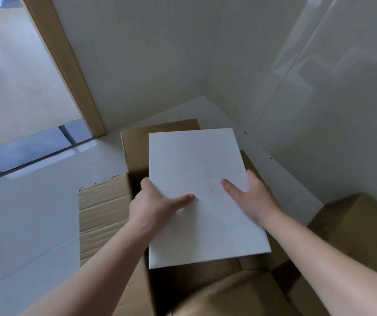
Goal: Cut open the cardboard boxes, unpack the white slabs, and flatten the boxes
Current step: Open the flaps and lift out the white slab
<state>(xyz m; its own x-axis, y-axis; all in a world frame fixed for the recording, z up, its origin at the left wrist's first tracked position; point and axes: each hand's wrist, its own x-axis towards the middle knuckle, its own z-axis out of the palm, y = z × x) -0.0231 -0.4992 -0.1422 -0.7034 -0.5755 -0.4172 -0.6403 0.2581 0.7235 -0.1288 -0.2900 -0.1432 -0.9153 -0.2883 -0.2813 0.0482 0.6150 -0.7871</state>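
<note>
White slab [202,197] hovers flat above the open cardboard box [135,147], left hand [154,207] and right hand [252,197] each grasping an opposite side edge, thumbs on top, likely to lift it level.

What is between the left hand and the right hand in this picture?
In the head view, the white slab lies between them: the left hand grips its left edge and the right hand its right edge, above the open cardboard box.
</note>
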